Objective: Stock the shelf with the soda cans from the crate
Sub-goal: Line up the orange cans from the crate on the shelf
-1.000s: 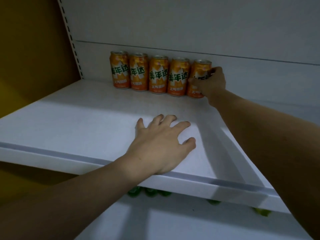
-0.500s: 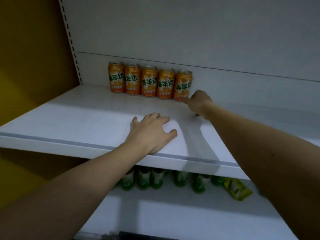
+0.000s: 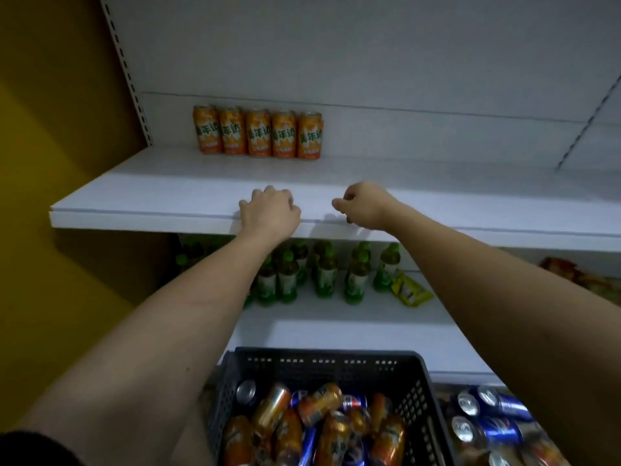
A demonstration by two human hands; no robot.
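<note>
Several orange soda cans stand upright in a row at the back left of the white shelf. My left hand rests on the shelf's front edge with its fingers bent and holds nothing. My right hand hovers just above that edge, a little to the right, its fingers loosely curled and empty. Both hands are well in front of the can row. Below, a dark plastic crate holds a jumble of orange and blue cans lying on their sides.
Green bottles stand on the lower shelf, with a yellow packet beside them. More blue cans lie right of the crate. A yellow wall borders the left. The upper shelf is bare to the right of the can row.
My right hand let go of the rightmost can and drew back to the shelf's front edge. My left hand slid back to the edge. The view pulled away and down, revealing the crate.
</note>
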